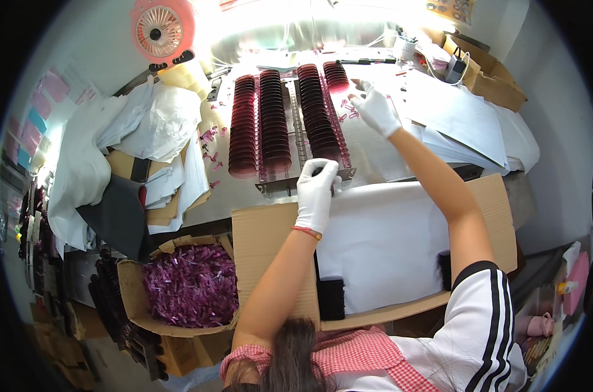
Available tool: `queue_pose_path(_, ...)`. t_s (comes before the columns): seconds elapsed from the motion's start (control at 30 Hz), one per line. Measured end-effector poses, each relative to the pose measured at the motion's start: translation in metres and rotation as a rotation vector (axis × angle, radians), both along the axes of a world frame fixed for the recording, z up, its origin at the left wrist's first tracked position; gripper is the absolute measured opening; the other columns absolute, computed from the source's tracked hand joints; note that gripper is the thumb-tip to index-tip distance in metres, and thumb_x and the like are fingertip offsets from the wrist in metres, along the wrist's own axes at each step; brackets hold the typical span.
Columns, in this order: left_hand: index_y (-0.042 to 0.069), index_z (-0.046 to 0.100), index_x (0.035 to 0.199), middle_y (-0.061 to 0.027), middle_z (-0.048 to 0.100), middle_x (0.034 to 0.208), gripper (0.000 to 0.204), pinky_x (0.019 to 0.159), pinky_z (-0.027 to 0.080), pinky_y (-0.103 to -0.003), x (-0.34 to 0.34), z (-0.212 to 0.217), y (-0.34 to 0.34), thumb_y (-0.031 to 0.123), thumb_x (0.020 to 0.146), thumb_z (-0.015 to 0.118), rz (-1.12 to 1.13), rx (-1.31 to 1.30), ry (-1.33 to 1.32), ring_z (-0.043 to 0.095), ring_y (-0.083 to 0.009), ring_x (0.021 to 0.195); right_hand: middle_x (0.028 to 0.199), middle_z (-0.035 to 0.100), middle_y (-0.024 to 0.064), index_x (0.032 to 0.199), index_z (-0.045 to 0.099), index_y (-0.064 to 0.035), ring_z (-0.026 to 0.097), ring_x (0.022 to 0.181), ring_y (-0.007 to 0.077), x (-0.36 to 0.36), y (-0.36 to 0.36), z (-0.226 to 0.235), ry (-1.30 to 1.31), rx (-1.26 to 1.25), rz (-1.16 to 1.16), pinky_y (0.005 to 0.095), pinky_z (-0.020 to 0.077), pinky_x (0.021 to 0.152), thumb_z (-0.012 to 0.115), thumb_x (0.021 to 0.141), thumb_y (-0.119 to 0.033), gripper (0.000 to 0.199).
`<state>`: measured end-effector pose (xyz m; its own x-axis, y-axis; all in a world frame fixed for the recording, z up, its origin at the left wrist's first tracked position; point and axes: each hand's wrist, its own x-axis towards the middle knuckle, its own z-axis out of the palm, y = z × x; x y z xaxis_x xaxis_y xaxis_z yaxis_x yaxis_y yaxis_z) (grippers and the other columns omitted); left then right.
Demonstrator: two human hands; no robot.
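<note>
Dark red, round lens-like discs stand in a long left row [243,130], a second row [274,124] and a third row [318,117] on a metal rack [295,130]. A shorter row [336,77] sits at the far right. My left hand [318,193], white-gloved, is closed at the near end of the third row; a dark spot shows between its fingers, too small to name. Gloved as well, my right hand [375,108] is beside the short row with its fingers apart. Small purple plastic pieces [350,110] lie scattered below it.
In front of me is an open cardboard box [270,261] with white sheeting [381,248]. A carton of purple pieces [190,284] stands left. Papers and bags [156,121] crowd the left, white sheets [456,124] the right. A pink fan [161,32] stands at the back.
</note>
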<state>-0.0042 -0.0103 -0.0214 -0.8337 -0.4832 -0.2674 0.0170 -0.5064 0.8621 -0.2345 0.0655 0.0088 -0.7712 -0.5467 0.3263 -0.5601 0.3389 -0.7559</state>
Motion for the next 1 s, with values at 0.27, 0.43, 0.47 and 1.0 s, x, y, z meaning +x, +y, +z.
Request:
queue_pose_path(0.27, 0.002, 0.067, 0.107, -0.0017, 0.064, 0.082, 0.024, 0.061, 0.048, -0.024, -0.019, -0.026, -0.010, 0.017, 0.088, 0.065, -0.123, -0.678, -0.168, 0.056, -0.0075, 0.067, 0.116, 0.068, 0.0125, 0.136, 0.053, 0.0004, 0.060, 0.108, 0.0159, -0.084, -0.033, -0.019, -0.353, -0.026, 0.298, 0.0326, 0.0461, 0.096, 0.073, 0.087, -0.023, 0.058)
queue_pose_path(0.43, 0.002, 0.070, 0.096, -0.0145, 0.066, 0.100, 0.021, 0.088, 0.051, -0.034, -0.015, -0.024, -0.016, 0.018, 0.082, 0.067, -0.169, -0.693, -0.151, 0.066, -0.0278, 0.093, 0.111, 0.071, 0.0064, 0.138, 0.053, -0.0026, 0.062, 0.098, 0.0093, -0.070, -0.044, -0.025, -0.094, -0.108, 0.393, 0.0248, 0.0499, 0.091, 0.067, 0.090, -0.005, 0.050)
queue_pose_path(0.47, 0.002, 0.070, 0.095, -0.0143, 0.066, 0.099, 0.020, 0.087, 0.052, -0.034, -0.013, -0.023, -0.016, 0.017, 0.082, 0.067, -0.160, -0.726, -0.139, 0.066, -0.0272, 0.092, 0.114, 0.071, 0.0083, 0.138, 0.053, -0.0028, 0.064, 0.100, 0.0118, -0.065, -0.045, -0.032, -0.045, -0.075, 0.322, 0.0264, 0.0506, 0.091, 0.064, 0.092, -0.005, 0.047)
queue_pose_path(1.0, 0.016, 0.039, 0.143, -0.0077, 0.053, 0.132, 0.047, 0.095, 0.051, -0.046, 0.002, 0.028, 0.003, 0.037, 0.102, 0.052, 0.009, 0.315, 0.218, 0.057, -0.0195, 0.115, 0.125, 0.066, 0.0141, 0.139, 0.054, -0.0096, 0.066, 0.107, 0.0311, 0.067, -0.005, 0.007, 0.170, -0.218, 0.371, 0.0305, 0.0525, 0.092, 0.054, 0.093, 0.001, 0.047)
